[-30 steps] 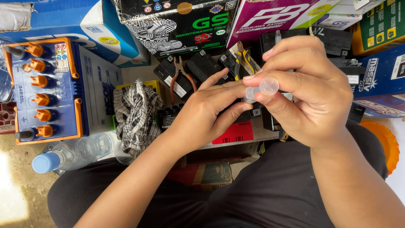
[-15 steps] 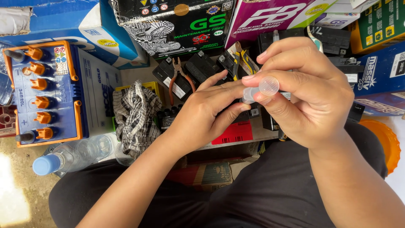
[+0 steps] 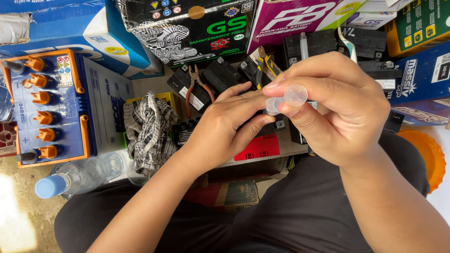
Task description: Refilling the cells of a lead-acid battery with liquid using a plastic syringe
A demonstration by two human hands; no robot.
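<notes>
Grip unchanged over the last second: both hands hold the same small clear tube as before, fingers in the same places; the only shift is that the hands and tube sit slightly lower and further left against the clutter, which looks like head movement as much as hand movement; judged, the handling is in a steady stage, no release and no regrip.

Right hand (image 3: 342, 112): curled, closed in a pinch; thumb and forefinger clamp the tube (image 3: 287, 99) at its wide, round, flat-ended part, which faces the camera as a translucent disc. Left hand (image 3: 225, 126): partly closed; its fingertips meet the narrower end of the tube from the left; thumb tucked beneath; whether it grips or only steadies, cannot tell.

Tube: held in the air between the two hands, above the lap and in front of the small batteries; clear to milky plastic, smooth, hollow-looking; contents not discernible.

Surroundings: large battery (image 3: 49, 107), blue top, orange rim and a row of orange ribbed caps, hard glossy plastic; checked cloth (image 3: 150, 129), black and white, soft, crumpled in a heap; pliers (image 3: 197, 86) with reddish-brown handles, lying on matt black small batteries (image 3: 220, 75); clear bottle (image 3: 79, 175) with pale blue cap, lying on its side; printed cardboard boxes (image 3: 187, 26) stacked behind; orange round lid (image 3: 429, 159) at right.
</notes>
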